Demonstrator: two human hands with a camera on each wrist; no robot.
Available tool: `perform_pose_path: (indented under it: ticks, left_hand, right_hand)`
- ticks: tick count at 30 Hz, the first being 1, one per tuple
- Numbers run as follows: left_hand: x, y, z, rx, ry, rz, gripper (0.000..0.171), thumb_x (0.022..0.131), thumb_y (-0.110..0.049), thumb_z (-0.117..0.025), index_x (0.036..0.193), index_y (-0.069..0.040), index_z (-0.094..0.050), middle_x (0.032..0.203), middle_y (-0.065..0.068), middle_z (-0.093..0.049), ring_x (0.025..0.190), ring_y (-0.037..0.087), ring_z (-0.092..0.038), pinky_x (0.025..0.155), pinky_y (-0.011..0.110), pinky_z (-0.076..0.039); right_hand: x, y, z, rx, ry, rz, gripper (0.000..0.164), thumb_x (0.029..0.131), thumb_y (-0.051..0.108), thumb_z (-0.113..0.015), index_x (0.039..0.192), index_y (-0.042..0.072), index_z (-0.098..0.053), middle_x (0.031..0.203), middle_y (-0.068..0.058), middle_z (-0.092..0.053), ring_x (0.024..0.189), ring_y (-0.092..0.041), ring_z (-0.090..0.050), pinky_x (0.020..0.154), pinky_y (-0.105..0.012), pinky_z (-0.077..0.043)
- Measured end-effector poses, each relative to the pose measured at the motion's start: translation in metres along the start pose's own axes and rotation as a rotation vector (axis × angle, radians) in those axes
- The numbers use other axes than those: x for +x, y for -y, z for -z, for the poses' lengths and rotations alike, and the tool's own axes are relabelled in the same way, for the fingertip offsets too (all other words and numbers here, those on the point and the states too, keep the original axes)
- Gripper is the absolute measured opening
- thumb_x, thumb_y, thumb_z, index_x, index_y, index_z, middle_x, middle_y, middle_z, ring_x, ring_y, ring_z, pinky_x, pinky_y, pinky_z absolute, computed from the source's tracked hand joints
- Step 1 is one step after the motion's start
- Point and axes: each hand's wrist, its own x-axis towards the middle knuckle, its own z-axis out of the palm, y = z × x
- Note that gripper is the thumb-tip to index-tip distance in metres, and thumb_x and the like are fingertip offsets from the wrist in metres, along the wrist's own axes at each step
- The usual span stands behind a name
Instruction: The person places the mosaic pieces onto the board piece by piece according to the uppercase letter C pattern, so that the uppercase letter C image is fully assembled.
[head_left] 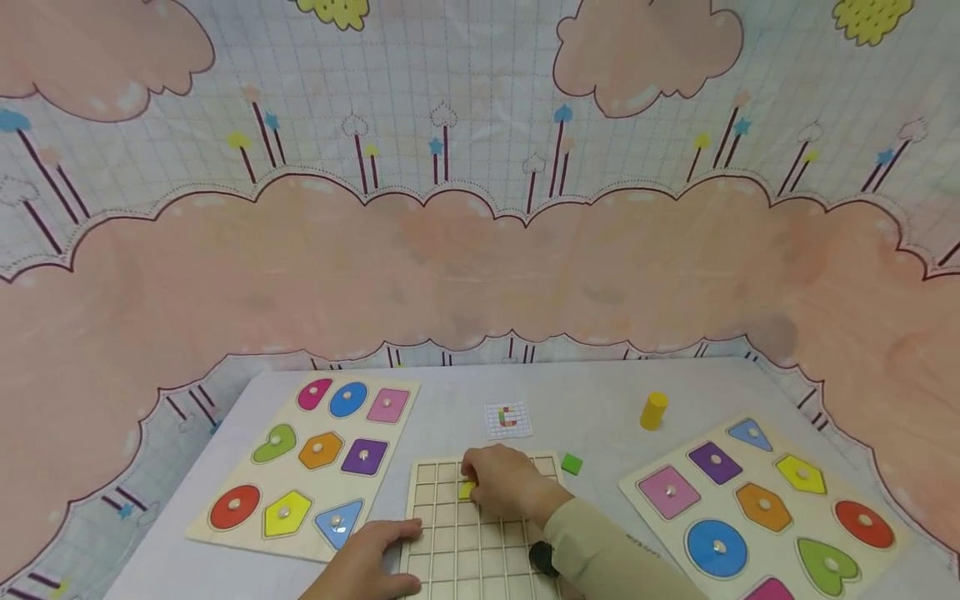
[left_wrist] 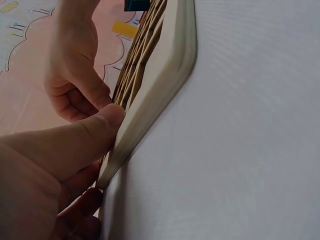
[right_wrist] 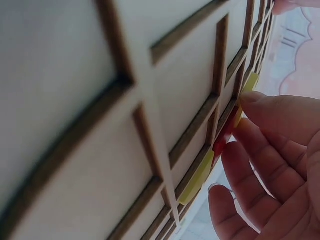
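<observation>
A wooden grid board point(head_left: 453, 542) lies before me, with my right hand point(head_left: 506, 479) over its far rows. That hand pinches a small yellow square tile point(head_left: 467, 491) at one of the cells. In the right wrist view the thumb is on the yellow tile point(right_wrist: 249, 86). A red tile point(right_wrist: 226, 134) and another yellow tile point(right_wrist: 198, 179) sit in the same row, mostly hidden by the hand in the head view. My left hand point(head_left: 369, 560) rests at the board's left edge, thumb and forefinger spread apart. The left wrist view has its thumb tip touching the rim point(left_wrist: 132, 132).
A small pattern card point(head_left: 508, 420) lies behind the board. A green tile point(head_left: 572, 463) is off its far right corner, and a yellow cylinder point(head_left: 654, 411) stands farther right. Knobbed shape puzzles flank it: left puzzle board point(head_left: 258, 467), right puzzle board point(head_left: 723, 475).
</observation>
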Motion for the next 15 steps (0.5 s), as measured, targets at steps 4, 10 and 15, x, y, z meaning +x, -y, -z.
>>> perform_pose_path:
  ticks: [4,10,15]
  left_hand:
    - [-0.0004,0.0002,-0.0014,-0.014,-0.005,0.026,0.056,0.072,-0.019,-0.09,0.122,-0.005,-0.069,0.126,0.01,-0.066,0.122,0.043,-0.053,0.102,0.065,-0.039]
    - [0.0009,0.0007,-0.0014,-0.039,0.001,0.03,0.056,0.072,-0.016,-0.09,0.123,-0.003,-0.068,0.127,0.012,-0.065,0.124,0.045,-0.052,0.102,0.065,-0.039]
    - [0.0028,0.0014,-0.002,-0.046,0.01,0.038,0.054,0.074,-0.015,-0.089,0.122,-0.002,-0.068,0.127,0.013,-0.065,0.123,0.046,-0.052,0.101,0.065,-0.04]
  right_hand:
    - [0.0013,-0.0015,-0.0033,-0.002,-0.008,0.001,0.014,0.089,0.013,-0.073,0.1,0.016,-0.065,0.081,0.012,-0.055,0.075,-0.007,-0.051,0.071,-0.027,-0.048]
    - [0.0024,-0.003,-0.0035,-0.023,-0.017,0.009,0.014,0.088,0.014,-0.074,0.099,0.017,-0.065,0.082,0.012,-0.056,0.075,-0.006,-0.052,0.072,-0.027,-0.049]
    - [0.0008,-0.0024,-0.0025,-0.023,-0.018,0.017,0.014,0.088,0.012,-0.073,0.098,0.017,-0.066,0.081,0.013,-0.056,0.075,-0.006,-0.052,0.072,-0.027,-0.049]
